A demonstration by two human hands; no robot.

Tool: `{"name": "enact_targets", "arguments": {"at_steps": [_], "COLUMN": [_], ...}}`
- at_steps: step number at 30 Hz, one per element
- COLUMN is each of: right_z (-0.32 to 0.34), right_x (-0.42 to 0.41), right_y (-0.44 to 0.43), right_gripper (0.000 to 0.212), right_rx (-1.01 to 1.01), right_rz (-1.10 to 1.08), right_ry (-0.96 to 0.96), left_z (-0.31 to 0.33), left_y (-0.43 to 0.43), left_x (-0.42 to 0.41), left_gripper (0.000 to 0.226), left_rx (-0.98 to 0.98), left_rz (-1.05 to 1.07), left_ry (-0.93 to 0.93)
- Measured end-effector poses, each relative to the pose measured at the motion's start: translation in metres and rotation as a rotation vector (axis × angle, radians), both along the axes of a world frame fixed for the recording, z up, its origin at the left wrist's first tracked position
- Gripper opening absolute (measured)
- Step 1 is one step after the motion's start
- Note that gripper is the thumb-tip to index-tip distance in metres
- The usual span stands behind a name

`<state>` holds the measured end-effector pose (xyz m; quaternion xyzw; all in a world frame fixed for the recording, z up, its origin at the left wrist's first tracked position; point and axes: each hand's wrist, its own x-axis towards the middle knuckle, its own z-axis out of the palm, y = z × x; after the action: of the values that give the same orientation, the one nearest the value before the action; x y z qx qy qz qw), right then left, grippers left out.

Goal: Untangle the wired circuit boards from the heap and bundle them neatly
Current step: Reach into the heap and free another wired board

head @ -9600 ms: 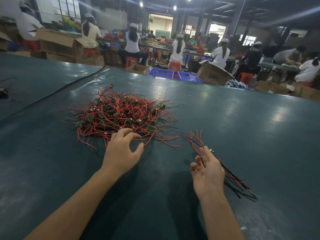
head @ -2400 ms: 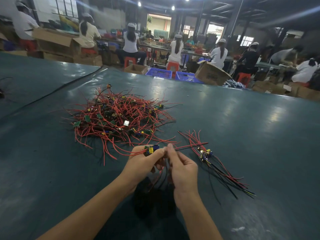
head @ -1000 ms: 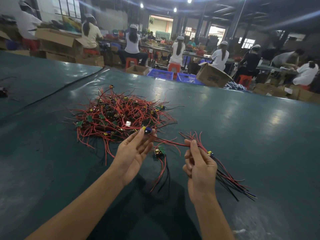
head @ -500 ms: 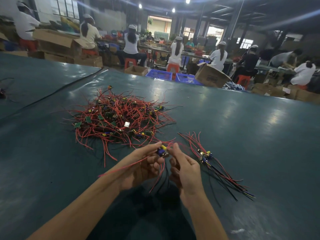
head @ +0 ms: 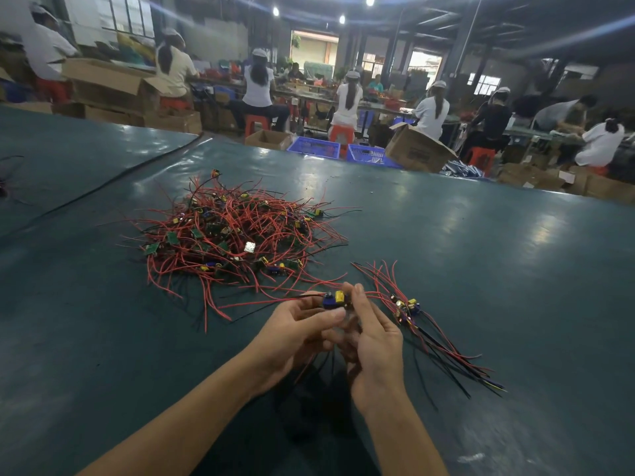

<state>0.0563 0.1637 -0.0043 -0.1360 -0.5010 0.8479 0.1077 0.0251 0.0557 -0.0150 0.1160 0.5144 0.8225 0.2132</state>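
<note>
The left hand [head: 295, 334] and the right hand [head: 378, 341] each pinch one small circuit board with blue and yellow components [head: 334, 299] between thumb and fingertips, above the dark green table [head: 481, 252]. Its thin red and black leads [head: 271, 301] trail toward 9 o'clock. The unit is judged light, with a rigid board and limp, snag-prone leads (solder joints probably fragile). Hold it by the board edges. The tangled heap of red-wired boards [head: 233, 235] lies at 11 o'clock. The sorted bundle [head: 409, 309] lies near, at 3 o'clock.
</note>
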Motion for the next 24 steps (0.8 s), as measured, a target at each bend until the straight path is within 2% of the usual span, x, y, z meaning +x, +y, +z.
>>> {"name": "enact_targets", "arguments": {"at_steps": [1,3,5,8,12,15,18,21,24], "right_z": [-0.001,-0.004,-0.005,-0.003,0.002,0.003,0.002,0.0,-0.002], "right_x": [0.0,-0.001,-0.002,-0.006,-0.015,-0.017,-0.016,-0.015,-0.013], "right_y": [-0.002,-0.007,-0.009,-0.006,0.02,0.041,0.041,0.035,0.023], "right_gripper": [0.019,0.019,0.018,0.018,0.025,0.015,0.013,0.024,0.033], "right_rx": [0.038,0.087,0.087,0.032,-0.041,-0.113,-0.12,-0.143,-0.022], "right_rz": [0.008,0.014,0.001,-0.059,-0.268,-0.35,-0.344,-0.3,-0.188], "right_ry": [0.003,0.032,0.048,0.001,-0.109,-0.049,-0.013,-0.005,-0.073], "left_z": [0.0,0.0,0.002,0.006,0.012,0.013,0.01,0.009,0.008], "left_y": [0.001,0.003,0.002,0.003,-0.001,-0.008,-0.008,-0.008,-0.009], "left_x": [0.001,0.001,0.0,0.002,0.0,-0.003,-0.004,-0.006,-0.008], "left_gripper": [0.015,0.037,0.045,0.037,0.034,0.036,0.038,0.039,0.039], "left_rx": [-0.06,-0.15,-0.203,-0.236,-0.244,-0.257,-0.249,-0.225,-0.206], "left_rz": [0.043,0.188,0.296,0.313,0.312,0.307,0.295,0.338,0.362], "left_ry": [0.077,0.156,0.202,0.24,0.262,0.279,0.262,0.221,0.203]}}
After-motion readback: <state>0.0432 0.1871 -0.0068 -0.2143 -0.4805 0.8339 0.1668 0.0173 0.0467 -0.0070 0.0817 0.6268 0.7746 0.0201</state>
